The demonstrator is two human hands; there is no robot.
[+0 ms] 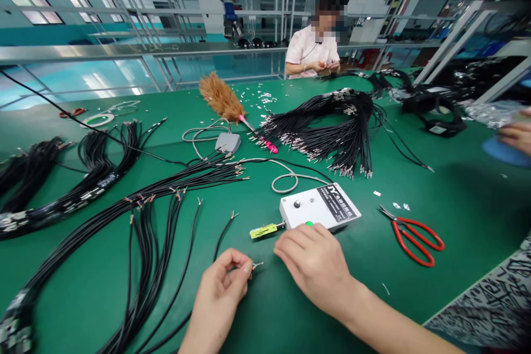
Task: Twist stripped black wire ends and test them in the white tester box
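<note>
Green table (456, 199), open right, left hand (218, 293) pinching wire (226, 229)

A green surface (456, 188) carried the work. On it lay bundles of black wires (157, 188) at the left and a fanned bundle (332, 127) farther back, a white control box (319, 207) near the middle, red-handled scissors (415, 235) to its right, a feather duster (222, 99), a small grey box (228, 142) beside it, and scattered metal terminals (261, 98).
</note>
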